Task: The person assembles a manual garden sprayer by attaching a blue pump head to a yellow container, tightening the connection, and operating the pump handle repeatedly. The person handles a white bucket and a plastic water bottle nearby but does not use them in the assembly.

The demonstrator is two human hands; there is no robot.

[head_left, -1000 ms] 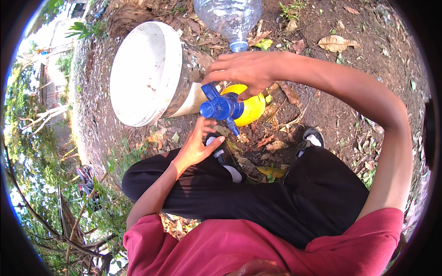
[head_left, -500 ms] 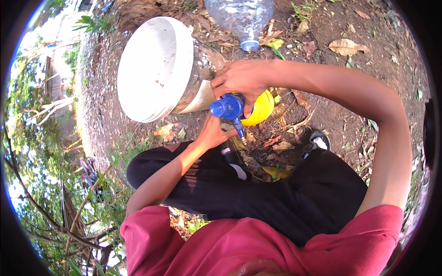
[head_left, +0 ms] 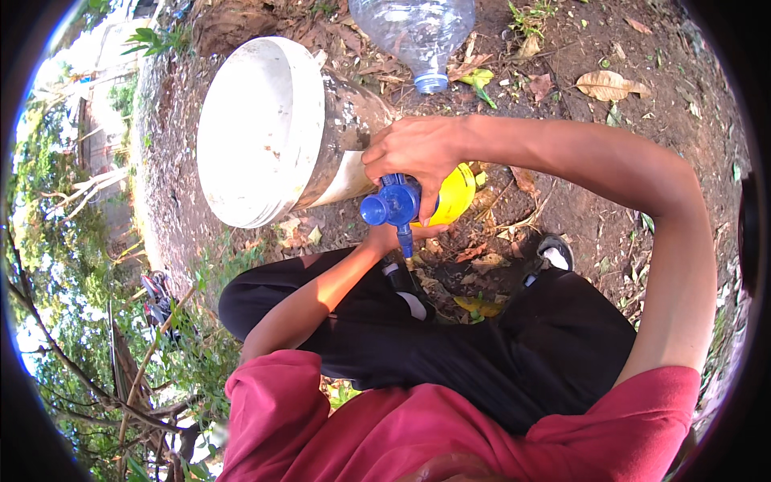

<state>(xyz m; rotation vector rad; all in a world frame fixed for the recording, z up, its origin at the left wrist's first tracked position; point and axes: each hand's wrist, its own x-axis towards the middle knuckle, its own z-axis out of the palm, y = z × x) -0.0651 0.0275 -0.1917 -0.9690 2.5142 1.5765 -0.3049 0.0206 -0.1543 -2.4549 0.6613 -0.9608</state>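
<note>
1. Your bucket (head_left: 265, 132) is lying on its side on the dirt just beside the work; I judge a nudge from your right arm could be rolling it away.
2. The clear bottle (head_left: 418, 32) is lying on the ground beyond, apart from both hands.
3. Your right hand (head_left: 418, 153) is wrapping its fingers (head_left: 430, 201) tightly around the yellow sprayer (head_left: 454, 193); too much twist could be slipping the blue cap (head_left: 389, 205).
4. Your left hand (head_left: 385, 237) is sitting under the sprayer, mostly hidden; I cannot tell its fingers' state.
5. Dry leaves (head_left: 610, 84) are littering the ground.

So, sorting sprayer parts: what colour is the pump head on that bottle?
Blue, on a yellow bottle; the pump head shows in the head view.
</note>
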